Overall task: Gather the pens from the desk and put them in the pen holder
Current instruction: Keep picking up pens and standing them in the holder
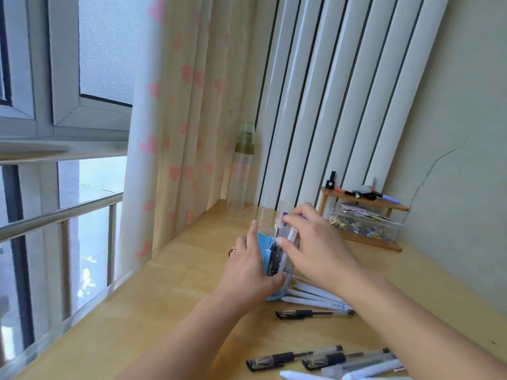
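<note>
A clear pen holder with a blue insert stands on the wooden desk. My left hand is wrapped around its left side. My right hand is over its mouth, fingers pinched on pens that stand in the holder. White pens lie just right of the holder, partly under my right forearm. A black-grip pen lies in front of them. More black-grip pens and white pens lie near the front edge.
A clear bottle with a green cap stands at the back by the heart-print curtain. A small wooden shelf holding small items and a clear box of clips sits at the back right against the wall.
</note>
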